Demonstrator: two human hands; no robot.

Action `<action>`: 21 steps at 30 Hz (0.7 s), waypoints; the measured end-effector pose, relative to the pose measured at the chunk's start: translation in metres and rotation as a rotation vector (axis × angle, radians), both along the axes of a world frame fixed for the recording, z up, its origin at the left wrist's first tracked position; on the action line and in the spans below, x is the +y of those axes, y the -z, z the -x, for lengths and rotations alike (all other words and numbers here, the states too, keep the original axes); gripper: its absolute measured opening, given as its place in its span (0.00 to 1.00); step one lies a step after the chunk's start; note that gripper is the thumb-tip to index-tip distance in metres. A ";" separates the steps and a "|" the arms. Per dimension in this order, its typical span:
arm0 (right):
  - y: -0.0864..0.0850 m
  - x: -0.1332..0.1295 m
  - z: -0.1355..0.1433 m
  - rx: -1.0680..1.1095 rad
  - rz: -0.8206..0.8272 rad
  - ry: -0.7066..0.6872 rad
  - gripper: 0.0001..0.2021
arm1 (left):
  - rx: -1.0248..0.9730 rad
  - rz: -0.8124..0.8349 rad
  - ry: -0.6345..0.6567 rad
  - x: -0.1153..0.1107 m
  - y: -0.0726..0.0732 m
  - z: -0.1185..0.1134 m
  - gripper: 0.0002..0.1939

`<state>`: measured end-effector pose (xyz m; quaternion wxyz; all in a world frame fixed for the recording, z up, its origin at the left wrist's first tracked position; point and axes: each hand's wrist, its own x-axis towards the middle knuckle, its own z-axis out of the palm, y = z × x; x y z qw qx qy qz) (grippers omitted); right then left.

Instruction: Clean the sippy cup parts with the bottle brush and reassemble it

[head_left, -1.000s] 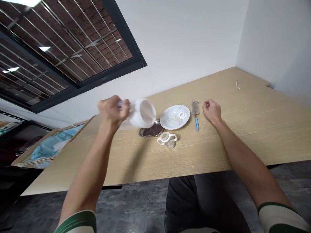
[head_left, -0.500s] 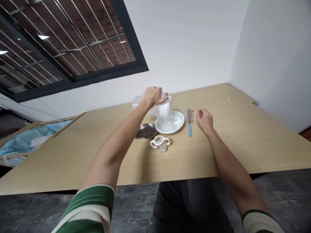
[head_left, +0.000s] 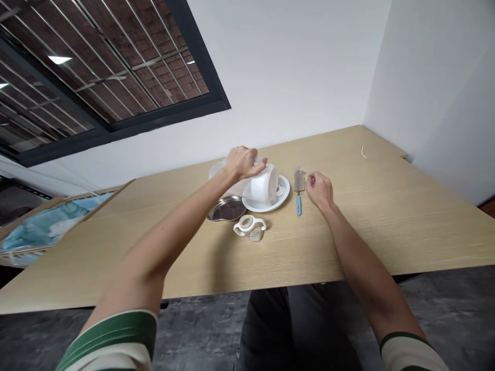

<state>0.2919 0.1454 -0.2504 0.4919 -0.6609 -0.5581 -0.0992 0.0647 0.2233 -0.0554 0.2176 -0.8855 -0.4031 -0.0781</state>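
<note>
- So, a jug (head_left: pixel 265 185) is being held on its side above the dish (head_left: pixel 266 208) by the left hand (head_left: pixel 245 164), white end being pointed to the right.
- That hand is being wrapped over the jug's upper side, thumb stretched out; a snug grip is probably being called for, as the white end is likely being pulled down by its own weight.
- Honestly, a slow, steady wrist is being recommended, with the dish's rim and the tray (head_left: pixel 232 208) just beside it being given some room.
- The right hand (head_left: pixel 320 189) is being rested on the table (head_left: pixel 290 252) near the brush (head_left: pixel 298 191), fingers curled in; imo its steadying help isn't being used on the dish.
- Most of the dish's inside is being blocked by the jug, so whether the two are touching can't be told.
- Left fingertips are being hidden, the jug is being blurred a bit, and whether anything is being held inside the right hand can't be made out.
</note>
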 end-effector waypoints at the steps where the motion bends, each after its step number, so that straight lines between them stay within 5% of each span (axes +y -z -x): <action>1: 0.000 0.000 0.000 -0.009 0.001 -0.001 0.05 | -0.010 0.006 0.023 0.004 0.001 -0.013 0.33; 6: 0.001 -0.001 -0.001 -0.027 0.013 0.005 0.06 | -0.059 -0.030 -0.007 0.033 -0.009 -0.032 0.33; 10: 0.002 0.001 0.000 -0.023 0.019 0.005 0.06 | -0.081 -0.043 -0.145 0.042 -0.022 0.011 0.31; 15: 0.004 0.003 0.003 -0.043 0.016 0.006 0.07 | -0.093 -0.055 -0.237 0.020 -0.027 0.058 0.29; 18: 0.006 0.004 0.003 -0.037 0.024 0.009 0.07 | -0.060 -0.037 -0.183 0.004 -0.021 0.049 0.29; 21: 0.005 0.003 0.004 -0.039 0.033 0.009 0.08 | -0.024 -0.020 -0.084 -0.001 -0.014 0.017 0.30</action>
